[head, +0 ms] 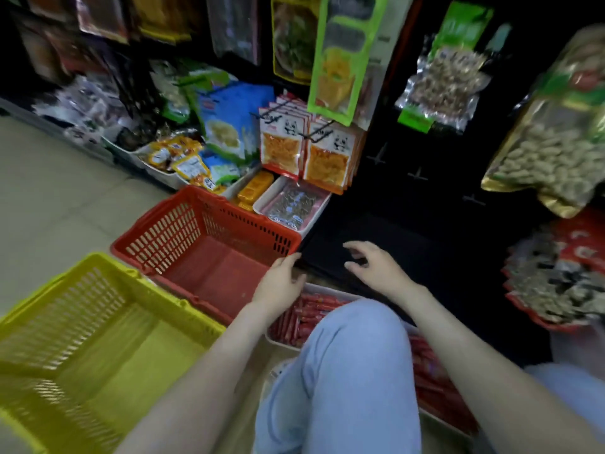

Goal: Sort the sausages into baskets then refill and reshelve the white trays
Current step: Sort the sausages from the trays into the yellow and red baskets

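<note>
Two empty baskets sit side by side on the floor, red basket [209, 257] beyond yellow basket [82, 339], likely staged for sorting | sausages [304, 317] packed in white tray [277, 343] by the knee, within reach | left hand [281, 283] grip slack, empty, near the red rim | right hand [376, 267] grip slack, empty, over dark shelf base

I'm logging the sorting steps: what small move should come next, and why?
Probably lower the left hand onto the sausages in the white tray just below it and pick some up: it and the right hand hold nothing, and the red basket and yellow basket stand empty.
</note>
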Available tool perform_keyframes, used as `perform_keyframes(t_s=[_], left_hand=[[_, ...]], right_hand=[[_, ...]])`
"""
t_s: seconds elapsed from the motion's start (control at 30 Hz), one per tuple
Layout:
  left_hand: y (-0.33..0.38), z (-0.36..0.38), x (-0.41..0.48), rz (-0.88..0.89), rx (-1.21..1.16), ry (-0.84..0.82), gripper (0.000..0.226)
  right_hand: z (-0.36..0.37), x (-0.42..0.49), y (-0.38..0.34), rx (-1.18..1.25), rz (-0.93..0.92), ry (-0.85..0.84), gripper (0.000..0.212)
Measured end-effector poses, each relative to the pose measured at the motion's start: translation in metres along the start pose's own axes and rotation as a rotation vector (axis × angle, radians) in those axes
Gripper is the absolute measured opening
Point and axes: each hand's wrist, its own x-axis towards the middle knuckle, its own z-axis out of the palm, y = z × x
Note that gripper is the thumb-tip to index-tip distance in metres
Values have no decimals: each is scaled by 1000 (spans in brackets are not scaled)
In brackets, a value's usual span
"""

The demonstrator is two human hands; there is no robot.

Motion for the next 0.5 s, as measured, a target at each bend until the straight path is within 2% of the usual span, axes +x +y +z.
perform_keyframes(t_s=[0.2,0.5], left_hand=[[4,-59,-34,-3,-62,135,48],[4,-94,-59,7,-83,260,47]], right_hand=[[-25,-10,-73,-126,-113,-37,41],[-33,-1,-150,-344,-331,-121,44]])
